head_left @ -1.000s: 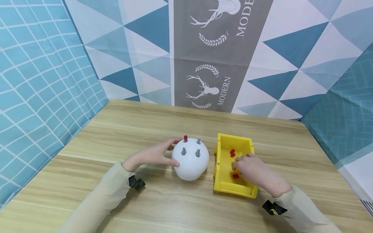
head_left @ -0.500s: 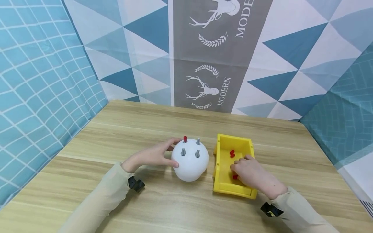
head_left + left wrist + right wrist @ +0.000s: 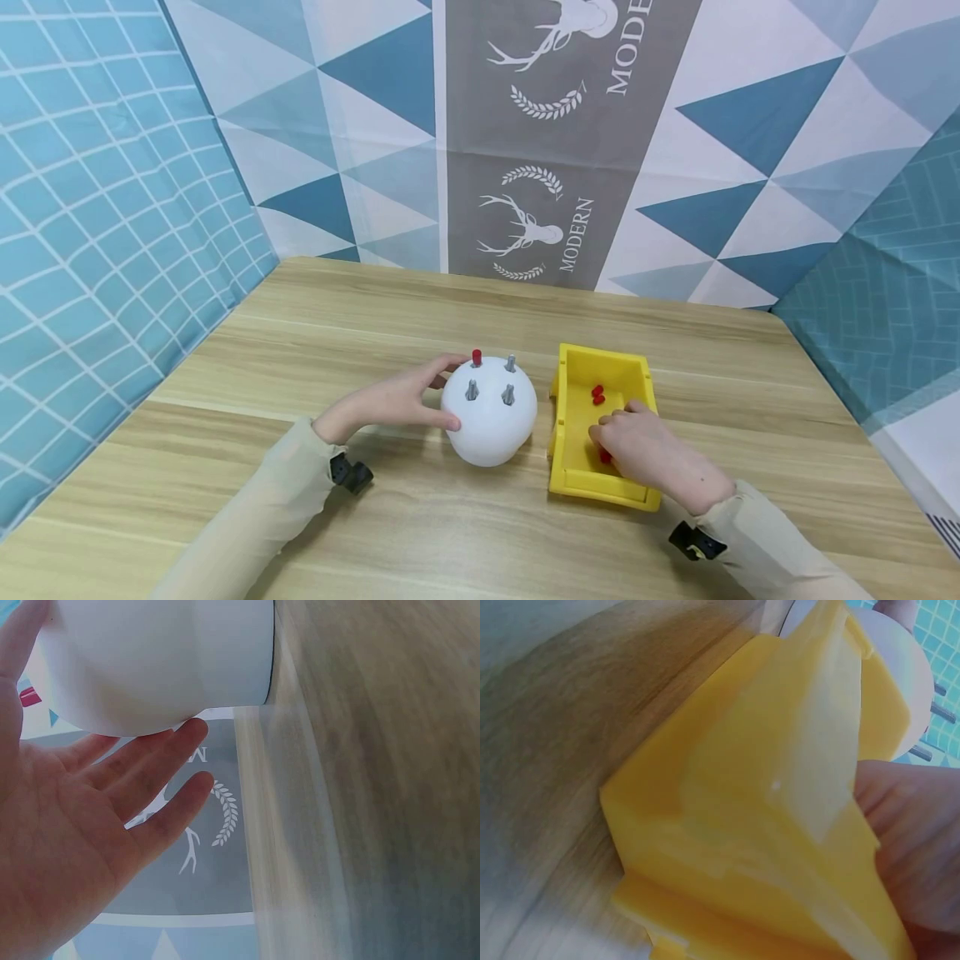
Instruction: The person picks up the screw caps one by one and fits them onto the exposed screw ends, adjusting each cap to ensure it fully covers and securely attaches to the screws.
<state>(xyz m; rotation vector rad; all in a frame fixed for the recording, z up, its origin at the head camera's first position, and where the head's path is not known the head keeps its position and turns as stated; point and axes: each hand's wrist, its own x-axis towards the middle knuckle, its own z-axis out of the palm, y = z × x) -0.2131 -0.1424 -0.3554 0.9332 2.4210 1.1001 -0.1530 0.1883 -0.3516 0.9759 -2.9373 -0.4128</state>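
Note:
My left hand [image 3: 397, 398] grips the side of a white rounded body [image 3: 491, 425], thumb in front and fingers behind. From its top stick up several metal bolts [image 3: 508, 395]; a red cap [image 3: 477, 357] covers the rear left one. In the left wrist view, the left fingertips [image 3: 196, 729] lie along the body's lower side. My right hand [image 3: 648, 446] reaches down into a yellow bin [image 3: 567, 417], fingertips right at a loose red cap [image 3: 605, 457]. I cannot tell whether they pinch it. In the right wrist view, the bin's wall [image 3: 780, 817] hides those fingers.
Two more red caps [image 3: 597, 394] lie farther back in the bin. The bin stands just right of the white body on a wooden table [image 3: 450, 533]. Patterned cloth [image 3: 517, 150] rises behind the table, with blue tiled cloth [image 3: 97, 217] at the left.
The right hand has moved slightly left and lower inside the bin, its fingers now at the front red cap. The left hand and white body stay nearly still.

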